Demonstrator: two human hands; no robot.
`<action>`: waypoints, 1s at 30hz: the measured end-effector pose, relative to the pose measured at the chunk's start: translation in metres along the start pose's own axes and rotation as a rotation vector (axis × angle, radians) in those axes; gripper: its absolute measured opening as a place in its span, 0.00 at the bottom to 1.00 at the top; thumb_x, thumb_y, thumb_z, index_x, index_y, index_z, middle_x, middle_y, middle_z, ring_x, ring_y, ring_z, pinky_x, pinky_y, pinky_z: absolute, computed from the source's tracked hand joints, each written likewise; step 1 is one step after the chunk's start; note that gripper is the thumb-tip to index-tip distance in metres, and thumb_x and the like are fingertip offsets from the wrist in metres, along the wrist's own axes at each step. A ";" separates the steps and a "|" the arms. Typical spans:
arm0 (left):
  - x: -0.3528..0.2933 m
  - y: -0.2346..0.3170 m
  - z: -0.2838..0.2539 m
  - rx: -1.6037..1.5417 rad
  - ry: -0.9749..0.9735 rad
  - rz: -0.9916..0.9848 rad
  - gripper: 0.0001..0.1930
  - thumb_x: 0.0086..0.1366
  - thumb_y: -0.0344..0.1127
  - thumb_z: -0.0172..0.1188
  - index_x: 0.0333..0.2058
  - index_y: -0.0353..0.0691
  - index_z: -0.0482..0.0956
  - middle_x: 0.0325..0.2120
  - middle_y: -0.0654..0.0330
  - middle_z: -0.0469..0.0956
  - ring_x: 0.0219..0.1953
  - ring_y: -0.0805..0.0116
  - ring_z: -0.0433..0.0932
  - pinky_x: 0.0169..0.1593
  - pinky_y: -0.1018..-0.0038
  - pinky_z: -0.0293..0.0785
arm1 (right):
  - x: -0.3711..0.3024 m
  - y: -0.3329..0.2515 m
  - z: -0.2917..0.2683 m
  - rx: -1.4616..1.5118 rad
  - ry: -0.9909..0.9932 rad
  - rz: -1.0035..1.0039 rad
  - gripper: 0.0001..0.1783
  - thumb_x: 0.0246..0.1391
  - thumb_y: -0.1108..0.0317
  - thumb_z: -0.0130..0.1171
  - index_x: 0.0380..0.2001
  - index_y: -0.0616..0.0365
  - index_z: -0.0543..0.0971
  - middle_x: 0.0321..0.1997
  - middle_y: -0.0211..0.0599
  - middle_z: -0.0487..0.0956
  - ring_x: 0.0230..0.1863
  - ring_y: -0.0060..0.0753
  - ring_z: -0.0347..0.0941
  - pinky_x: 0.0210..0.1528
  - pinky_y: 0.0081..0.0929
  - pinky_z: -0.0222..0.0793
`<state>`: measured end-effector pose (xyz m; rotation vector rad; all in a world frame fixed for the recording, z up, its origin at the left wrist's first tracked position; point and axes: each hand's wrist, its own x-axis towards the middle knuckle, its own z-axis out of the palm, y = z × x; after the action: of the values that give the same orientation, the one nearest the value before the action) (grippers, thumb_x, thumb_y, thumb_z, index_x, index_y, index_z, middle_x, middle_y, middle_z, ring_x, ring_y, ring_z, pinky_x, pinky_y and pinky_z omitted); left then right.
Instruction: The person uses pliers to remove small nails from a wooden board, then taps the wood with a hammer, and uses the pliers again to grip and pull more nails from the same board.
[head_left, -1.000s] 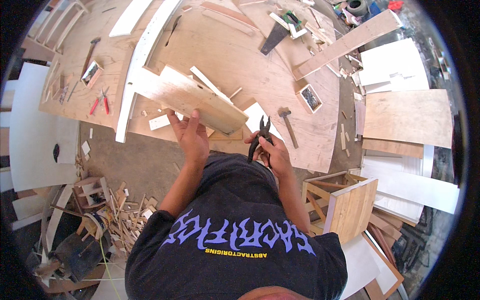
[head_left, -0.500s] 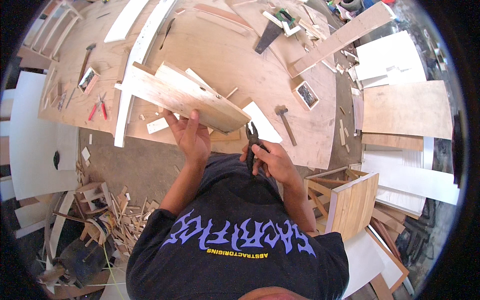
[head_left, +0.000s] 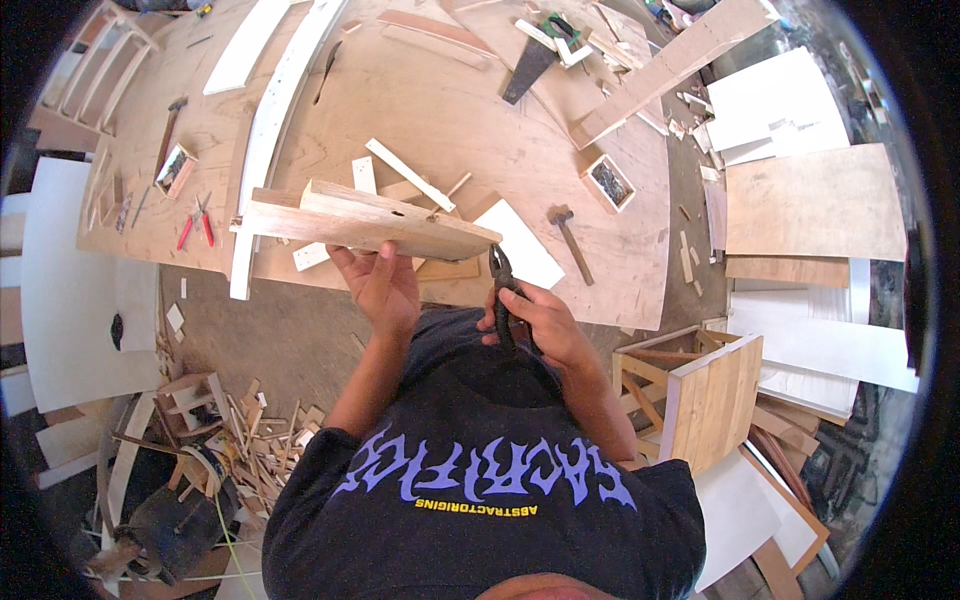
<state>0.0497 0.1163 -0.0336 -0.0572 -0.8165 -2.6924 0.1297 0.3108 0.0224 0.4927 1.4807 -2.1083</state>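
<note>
A pale wooden board assembly [head_left: 370,225] is held up over the near edge of the worktable. My left hand [head_left: 380,285] supports it from below, thumb against its near face and fingers beneath. In my right hand [head_left: 540,318] are dark pliers [head_left: 503,295], fingers wrapped round the handles. The pliers' jaws touch the right end corner of the board; whether they grip anything there is too small to tell. Behind the board lie narrow white strips [head_left: 410,174] and a white panel [head_left: 520,245], partly hidden by it.
On the worktable [head_left: 450,115] lie a hammer [head_left: 571,243], an open box of small hardware [head_left: 608,184], red-handled pincers [head_left: 196,224] and a handsaw [head_left: 532,66]. A long white board [head_left: 270,130] crosses the left side. A slatted wooden piece [head_left: 712,400] stands at my right; offcuts [head_left: 270,430] pile at lower left.
The board's left end has tipped down and toward me, uncovering more strips behind it. The pliers' jaws have shifted slightly left, to the board's corner. Both hands keep their hold.
</note>
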 end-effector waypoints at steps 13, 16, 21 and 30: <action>-0.007 0.004 -0.058 -0.177 -0.210 -0.366 0.41 0.64 0.56 0.57 0.70 0.40 0.58 0.62 0.46 0.71 0.67 0.46 0.66 0.72 0.48 0.56 | -0.007 0.007 -0.039 -0.377 -0.011 -0.291 0.12 0.66 0.63 0.55 0.42 0.62 0.73 0.32 0.36 0.74 0.32 0.29 0.72 0.38 0.27 0.67; -0.025 0.004 -0.075 -0.206 -0.279 -0.448 0.44 0.63 0.54 0.58 0.71 0.37 0.54 0.66 0.45 0.65 0.68 0.47 0.64 0.69 0.53 0.63 | -0.020 -0.005 -0.041 -0.713 0.054 -0.436 0.15 0.64 0.60 0.58 0.38 0.65 0.74 0.27 0.43 0.74 0.31 0.35 0.71 0.39 0.34 0.66; -0.069 -0.012 -0.099 0.021 0.237 -0.605 0.36 0.64 0.38 0.54 0.70 0.37 0.58 0.67 0.47 0.64 0.67 0.51 0.66 0.67 0.53 0.66 | -0.033 -0.014 -0.061 -0.877 0.051 -0.367 0.19 0.63 0.59 0.59 0.44 0.66 0.75 0.38 0.60 0.80 0.44 0.63 0.78 0.48 0.48 0.71; -0.078 -0.021 0.038 1.049 -0.502 -0.005 0.44 0.62 0.56 0.65 0.70 0.41 0.60 0.63 0.47 0.69 0.68 0.50 0.65 0.73 0.53 0.53 | -0.052 -0.032 -0.097 -0.972 -0.036 -0.414 0.19 0.62 0.59 0.60 0.42 0.68 0.75 0.38 0.64 0.80 0.43 0.69 0.77 0.46 0.52 0.72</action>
<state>0.1141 0.1770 -0.0231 -0.4778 -2.2350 -1.9267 0.1526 0.4215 0.0425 -0.2381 2.4629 -1.3459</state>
